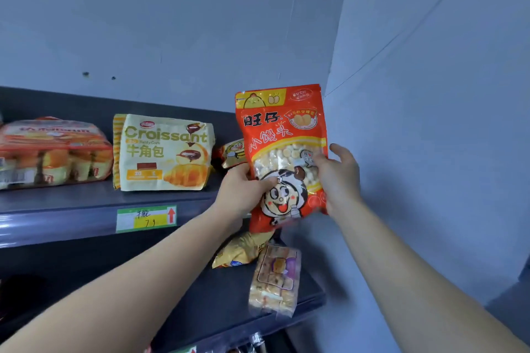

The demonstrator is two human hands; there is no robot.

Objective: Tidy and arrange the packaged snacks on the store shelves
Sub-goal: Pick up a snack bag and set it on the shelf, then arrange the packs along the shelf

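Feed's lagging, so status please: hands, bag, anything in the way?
Gripping red bag: left hand, right hand. Held upright, off top shelf. Behind it small pack lies beside croissant bag.

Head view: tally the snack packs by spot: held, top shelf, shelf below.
Held: 1, red bag, gripped by left hand and right hand
Top shelf: 3, bread pack, croissant pack, half-hidden small pack
Shelf below: 2, yellow bag, clear pastry pack
Total: 6

Print on cream bag (163, 152): "Croissant", "牛角包". On red pouch (275, 135): "旺仔", "小馒头". On price tag (146, 218): handwritten "79".
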